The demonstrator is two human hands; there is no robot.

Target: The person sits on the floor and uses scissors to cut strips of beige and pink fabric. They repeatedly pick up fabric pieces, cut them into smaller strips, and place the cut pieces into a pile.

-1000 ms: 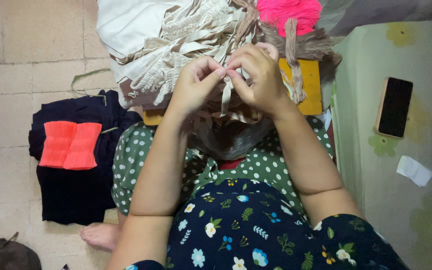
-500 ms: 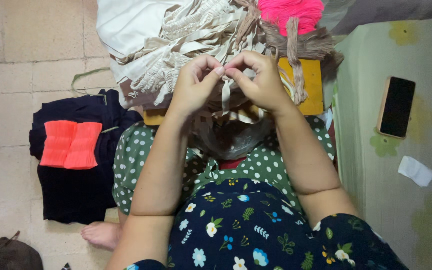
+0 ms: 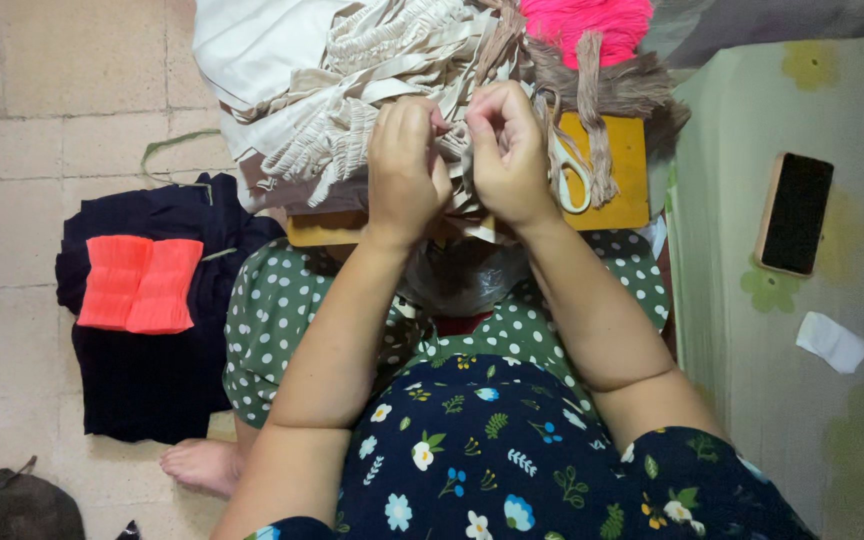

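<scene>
Both hands meet over the lap, just above a yellow board (image 3: pixel 622 170): the left hand (image 3: pixel 407 165) and right hand (image 3: pixel 507 150) each have their fingers curled tight, pinching a beige fabric strip (image 3: pixel 457 165) between them, at the edge of the cream pleated cloth pile (image 3: pixel 352 90). Scissors (image 3: pixel 570 175) lie just beside the right hand.

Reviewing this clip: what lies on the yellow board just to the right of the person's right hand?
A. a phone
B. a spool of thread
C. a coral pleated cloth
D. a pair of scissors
D. A pair of scissors with pale handles lies on the yellow board, beside the right hand.
</scene>
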